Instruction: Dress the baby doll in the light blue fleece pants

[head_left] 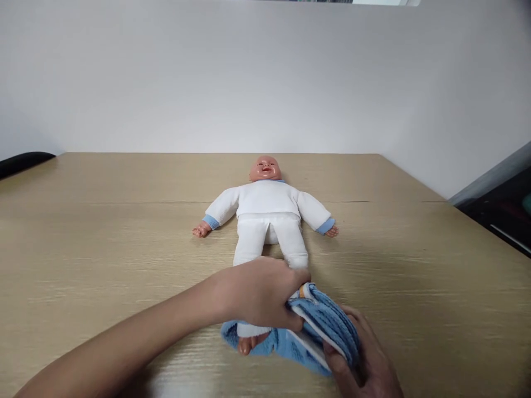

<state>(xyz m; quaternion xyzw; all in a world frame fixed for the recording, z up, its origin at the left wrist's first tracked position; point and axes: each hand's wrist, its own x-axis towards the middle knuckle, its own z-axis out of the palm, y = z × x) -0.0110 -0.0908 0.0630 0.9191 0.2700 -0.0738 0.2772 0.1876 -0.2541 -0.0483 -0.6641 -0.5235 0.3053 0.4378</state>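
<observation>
A baby doll (pixel 269 198) in a white top and white leggings lies on its back, head away from me and legs towards me. Bunched around its lower legs is a blue fleecy garment (pixel 321 309) with white edging, which looks like a pair of pants. One bare foot (pixel 248 345) rests over the blue cloth; the other is hidden. My left hand (pixel 265 290) reaches across the shins, its fingers closed on the garment's gathered edge. On the right, my right hand (pixel 365 356) wraps around the same bunched cloth, thumb in front and fingers behind.
Everything lies on a light wood-grain table (pixel 103 243). A pale wall (pixel 232 77) rises behind its far edge. Dark objects stand beside the table, one at the left edge (pixel 25 162) and another at the right (pixel 501 204).
</observation>
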